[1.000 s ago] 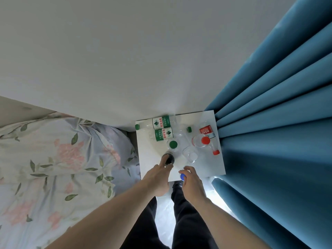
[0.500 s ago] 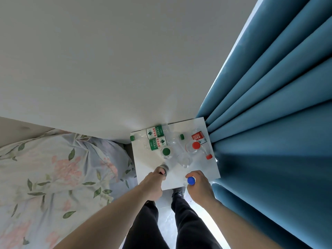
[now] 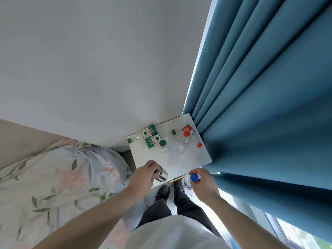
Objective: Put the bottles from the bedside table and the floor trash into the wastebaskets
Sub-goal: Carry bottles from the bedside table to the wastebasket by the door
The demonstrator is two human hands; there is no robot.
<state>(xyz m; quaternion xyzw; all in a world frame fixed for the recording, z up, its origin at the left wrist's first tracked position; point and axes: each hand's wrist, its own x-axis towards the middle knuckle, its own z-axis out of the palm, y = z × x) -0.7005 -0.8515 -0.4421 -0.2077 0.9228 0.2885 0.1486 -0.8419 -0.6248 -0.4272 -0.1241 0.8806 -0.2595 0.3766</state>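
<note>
A white bedside table stands against the wall and carries several clear plastic bottles. Two green-labelled bottles lie at its back left, a green-capped bottle stands mid-table, and red-capped bottles sit at the back right. My left hand is closed around a dark-topped clear bottle at the table's near edge. My right hand grips a blue-capped clear bottle just off the near right corner, above the floor. No wastebasket is in view.
A bed with floral bedding lies to the left of the table. Blue curtains hang close on the right, touching the table's side. My legs and shoes stand on the pale floor in front of the table. A window shows at bottom right.
Both hands have drawn back from the table toward me, each carrying its bottle. The view has tilted up and the table looks farther away.
</note>
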